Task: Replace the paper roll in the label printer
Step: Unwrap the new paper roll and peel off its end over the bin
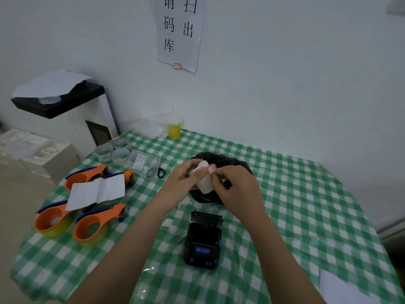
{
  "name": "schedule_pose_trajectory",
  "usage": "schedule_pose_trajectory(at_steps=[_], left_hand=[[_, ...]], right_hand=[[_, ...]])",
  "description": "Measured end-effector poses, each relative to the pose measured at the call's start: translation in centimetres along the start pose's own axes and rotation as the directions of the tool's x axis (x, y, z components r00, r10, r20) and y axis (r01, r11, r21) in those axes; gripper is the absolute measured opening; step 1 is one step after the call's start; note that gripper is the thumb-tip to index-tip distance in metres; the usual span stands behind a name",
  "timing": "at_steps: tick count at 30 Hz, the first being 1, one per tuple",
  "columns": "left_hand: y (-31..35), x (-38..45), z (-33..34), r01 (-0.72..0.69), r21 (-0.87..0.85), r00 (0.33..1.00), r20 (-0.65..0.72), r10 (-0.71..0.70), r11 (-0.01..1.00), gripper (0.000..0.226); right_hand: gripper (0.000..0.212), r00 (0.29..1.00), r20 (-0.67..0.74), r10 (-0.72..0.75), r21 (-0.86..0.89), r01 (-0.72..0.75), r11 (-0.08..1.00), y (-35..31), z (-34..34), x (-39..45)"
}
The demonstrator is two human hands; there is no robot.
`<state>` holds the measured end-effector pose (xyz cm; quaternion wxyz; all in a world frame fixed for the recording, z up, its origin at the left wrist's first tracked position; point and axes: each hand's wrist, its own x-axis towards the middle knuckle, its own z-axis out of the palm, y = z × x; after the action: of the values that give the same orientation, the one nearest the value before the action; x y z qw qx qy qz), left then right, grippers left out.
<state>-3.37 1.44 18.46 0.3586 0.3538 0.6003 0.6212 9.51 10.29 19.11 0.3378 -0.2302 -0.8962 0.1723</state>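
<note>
A small black label printer (203, 245) with blue buttons sits on the green checked tablecloth, its lid standing open and its paper bay looking empty. Above it, over a black plastic bag (232, 163), both hands hold a white label roll (205, 179). My left hand (186, 178) grips the roll's body, thumb across its end. My right hand (236, 187) pinches the loose leading edge, where a red-bordered label (211, 168) shows.
Several orange tape dispensers (92, 227) and a white sheet (96, 190) lie at the left. Clear tape rolls (114, 150), scissors (157, 168) and a yellow drink cup (174, 128) stand farther back. White paper (341, 288) lies at the near right corner.
</note>
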Motion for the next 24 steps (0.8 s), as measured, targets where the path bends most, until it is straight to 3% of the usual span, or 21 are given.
schedule_pose_trajectory(at_steps=[7,13,18,24], left_hand=[[-0.03,-0.05,0.11,0.008,0.013,1.0,-0.006,-0.008,1.0,0.022],[-0.12,-0.13,0.05,0.019,0.003,1.0,0.0,-0.019,1.0,0.031],[-0.15,-0.18,-0.01,0.013,0.013,1.0,-0.005,-0.013,1.0,0.03],[-0.23,-0.2,-0.2,0.013,-0.002,1.0,0.007,-0.013,1.0,0.028]], right_hand=[[0.015,1.0,0.01,0.026,-0.018,-0.026,0.999,0.1,0.15,-0.32],[0.009,0.977,0.014,0.211,0.337,-0.203,0.92,-0.03,-0.02,-0.32],[0.009,0.993,-0.005,0.114,0.264,-0.109,0.958,-0.17,0.18,-0.71],[0.009,0.97,0.023,0.243,0.395,-0.232,0.889,0.11,0.4,-0.6]])
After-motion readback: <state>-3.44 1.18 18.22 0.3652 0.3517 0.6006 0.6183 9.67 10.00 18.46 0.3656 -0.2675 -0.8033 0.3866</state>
